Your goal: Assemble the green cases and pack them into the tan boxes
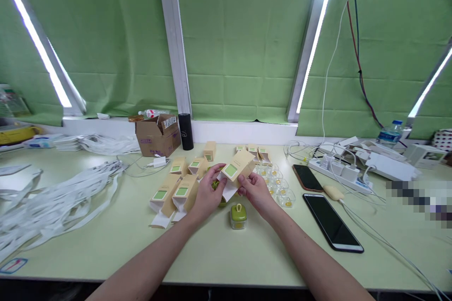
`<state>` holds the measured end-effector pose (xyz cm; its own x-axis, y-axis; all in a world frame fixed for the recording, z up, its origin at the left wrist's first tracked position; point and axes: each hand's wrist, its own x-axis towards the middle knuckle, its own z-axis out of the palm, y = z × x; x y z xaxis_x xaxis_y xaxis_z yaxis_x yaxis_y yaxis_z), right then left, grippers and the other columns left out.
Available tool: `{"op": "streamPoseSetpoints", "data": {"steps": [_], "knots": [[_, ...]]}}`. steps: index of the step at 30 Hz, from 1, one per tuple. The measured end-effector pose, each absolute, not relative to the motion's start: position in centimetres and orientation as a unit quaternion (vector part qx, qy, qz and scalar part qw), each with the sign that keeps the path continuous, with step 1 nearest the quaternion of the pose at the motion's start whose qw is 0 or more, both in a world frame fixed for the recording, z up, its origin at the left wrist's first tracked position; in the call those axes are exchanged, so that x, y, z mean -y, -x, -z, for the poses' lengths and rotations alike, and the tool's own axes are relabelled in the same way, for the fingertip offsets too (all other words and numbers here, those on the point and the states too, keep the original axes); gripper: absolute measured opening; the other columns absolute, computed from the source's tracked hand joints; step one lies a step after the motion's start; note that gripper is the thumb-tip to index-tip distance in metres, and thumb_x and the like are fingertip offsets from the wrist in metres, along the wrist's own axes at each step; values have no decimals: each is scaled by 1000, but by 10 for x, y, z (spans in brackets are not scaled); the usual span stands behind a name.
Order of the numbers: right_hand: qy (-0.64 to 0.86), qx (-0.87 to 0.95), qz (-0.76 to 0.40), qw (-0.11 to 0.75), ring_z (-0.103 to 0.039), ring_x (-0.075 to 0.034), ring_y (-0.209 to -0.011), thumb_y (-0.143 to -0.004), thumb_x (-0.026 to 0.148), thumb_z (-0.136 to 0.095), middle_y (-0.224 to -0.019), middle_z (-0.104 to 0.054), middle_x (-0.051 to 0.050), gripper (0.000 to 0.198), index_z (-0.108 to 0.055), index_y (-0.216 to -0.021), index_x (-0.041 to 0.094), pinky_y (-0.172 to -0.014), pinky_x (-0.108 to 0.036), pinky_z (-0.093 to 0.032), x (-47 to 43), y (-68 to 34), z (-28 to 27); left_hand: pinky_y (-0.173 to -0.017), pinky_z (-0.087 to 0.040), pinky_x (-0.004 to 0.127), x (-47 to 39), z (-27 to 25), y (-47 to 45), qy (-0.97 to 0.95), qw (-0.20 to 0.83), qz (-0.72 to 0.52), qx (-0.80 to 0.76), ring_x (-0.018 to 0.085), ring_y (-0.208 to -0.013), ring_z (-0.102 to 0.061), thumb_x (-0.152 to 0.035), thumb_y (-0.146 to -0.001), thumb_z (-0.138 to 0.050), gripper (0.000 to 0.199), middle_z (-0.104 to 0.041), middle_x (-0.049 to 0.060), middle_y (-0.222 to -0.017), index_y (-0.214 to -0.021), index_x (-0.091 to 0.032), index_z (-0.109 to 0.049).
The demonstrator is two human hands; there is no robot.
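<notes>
Between my two hands a small tan carton point(237, 167) with a green square on its face is held tilted above the table, its white flap hanging open at the near end. My left hand point(209, 192) grips its left side, and my right hand point(258, 192) pinches its lower right edge. Just below, a small clear container with a green lid and loop point(238, 216) stands on the table. More green pieces lie partly hidden behind my left hand. Several similar cartons point(165, 193) rest to the left, some with flaps open. Several clear containers point(282, 193) sit in rows at right.
More cartons point(209, 150) stand farther back. A cardboard box point(158, 136) and a black cylinder point(185, 131) are near the wall. White straps point(70, 197) spread over the left. Two phones point(332, 222), a power strip point(341, 174) and cables occupy the right.
</notes>
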<state>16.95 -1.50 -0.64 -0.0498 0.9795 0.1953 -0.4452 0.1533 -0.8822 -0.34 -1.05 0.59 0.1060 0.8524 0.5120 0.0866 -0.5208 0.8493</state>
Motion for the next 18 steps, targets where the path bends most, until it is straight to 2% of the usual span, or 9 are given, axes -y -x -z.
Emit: {"op": "streamPoseSetpoints", "data": {"steps": [4,9,14,18], "knots": [[301,442,-583,611,-57,-11,-53,-64,61,-96,-77,-77,-4,59,-77,-100,17,-52,-26,-47,15,-170,7,-85,-62,37,12,-11,3,-644,385,-563,-346,31,-116,-73,-41,-83,-82,57,-76,15,-124,-131,-20,-60],[294,428,-594,614,-61,-14,-56,-65,62,-96,-76,-77,-5,59,-76,-97,17,-53,-26,-48,17,-172,4,-93,-59,38,15,-13,1,-646,399,-551,-347,31,-119,-72,-37,-75,-90,68,-75,14,-127,-133,-21,-59],[295,419,-597,618,-62,-14,-56,-64,61,-96,-77,-78,-6,60,-75,-99,17,-51,-25,-47,20,-172,0,-88,-60,36,14,-9,2,-640,424,-553,-323,30,-119,-72,-47,-84,-83,64,-72,17,-133,-136,-20,-56],[302,413,-593,621,-60,-13,-55,-64,62,-96,-76,-78,-5,60,-75,-97,17,-51,-25,-46,21,-172,-2,-77,-59,32,12,-7,3,-614,474,-555,-300,26,-104,-74,-55,-88,-77,64,-72,16,-129,-137,-19,-54]]}}
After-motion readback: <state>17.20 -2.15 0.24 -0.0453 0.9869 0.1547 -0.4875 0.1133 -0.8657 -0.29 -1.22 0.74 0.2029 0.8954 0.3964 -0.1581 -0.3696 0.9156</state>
